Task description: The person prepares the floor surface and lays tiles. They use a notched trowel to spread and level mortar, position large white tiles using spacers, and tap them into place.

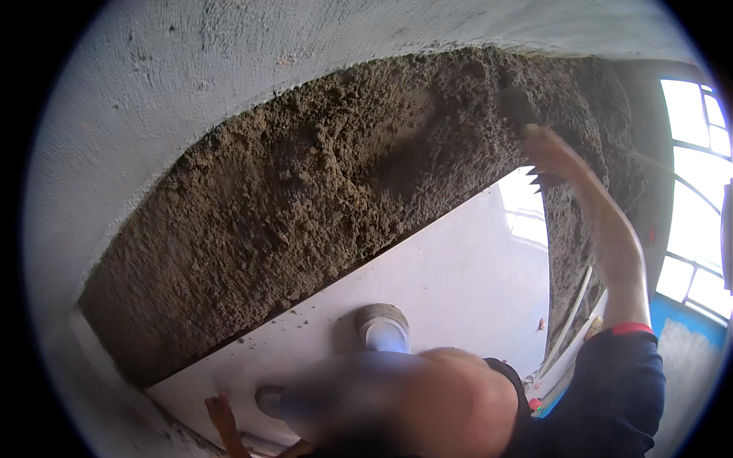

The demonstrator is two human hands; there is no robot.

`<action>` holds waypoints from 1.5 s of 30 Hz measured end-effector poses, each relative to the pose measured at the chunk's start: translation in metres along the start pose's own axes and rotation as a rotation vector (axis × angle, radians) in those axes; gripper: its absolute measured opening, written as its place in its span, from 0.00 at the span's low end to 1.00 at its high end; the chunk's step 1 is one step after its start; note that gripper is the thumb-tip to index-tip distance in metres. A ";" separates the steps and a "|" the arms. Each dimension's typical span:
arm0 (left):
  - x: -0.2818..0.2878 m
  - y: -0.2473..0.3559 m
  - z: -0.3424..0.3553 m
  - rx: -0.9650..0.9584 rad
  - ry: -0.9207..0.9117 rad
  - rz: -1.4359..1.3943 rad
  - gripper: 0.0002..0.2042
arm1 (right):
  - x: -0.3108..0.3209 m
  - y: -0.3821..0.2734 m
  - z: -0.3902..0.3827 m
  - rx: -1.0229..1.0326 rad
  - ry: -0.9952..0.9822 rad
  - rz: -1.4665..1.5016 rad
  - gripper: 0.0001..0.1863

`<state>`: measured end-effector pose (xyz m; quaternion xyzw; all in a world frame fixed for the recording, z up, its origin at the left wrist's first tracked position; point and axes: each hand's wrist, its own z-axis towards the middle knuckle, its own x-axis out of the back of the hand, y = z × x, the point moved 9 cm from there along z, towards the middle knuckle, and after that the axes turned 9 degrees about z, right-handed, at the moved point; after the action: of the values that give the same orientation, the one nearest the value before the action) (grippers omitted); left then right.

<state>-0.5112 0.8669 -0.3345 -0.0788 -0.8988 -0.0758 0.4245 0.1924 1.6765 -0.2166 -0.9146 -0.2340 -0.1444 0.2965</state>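
Observation:
My right arm reaches far out to the right, and my blurred right hand [551, 153] is closed on a trowel [516, 107]. Its dark blade lies against the rough brown mortar bed [305, 175], and a pale bit of handle shows by my fingers. Dark jagged shapes show just under that hand at the slab's edge; I cannot make out what they are. At the lower left my left hand [220, 412] is small in view, over the near left part of a large glossy white slab [458, 267]. A reddish spot shows at its fingers, whose grip is unclear.
My shoes [382, 328] stand on the slab, with mortar crumbs scattered along its far edge. A rough grey wall [168, 99] borders the mortar. Pale strips [569, 328] lie at the right, near a bright window [691, 168] and a blue-and-grey surface [691, 343].

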 end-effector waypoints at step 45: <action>-0.010 0.016 0.054 -0.041 -0.165 0.149 0.52 | -0.338 -0.020 -0.053 0.557 -0.230 -0.125 0.09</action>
<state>-0.5425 0.8925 -0.3749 -0.1602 -0.9207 -0.0558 0.3515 -0.1118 1.5430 -0.3020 -0.7923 -0.3525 0.0116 0.4979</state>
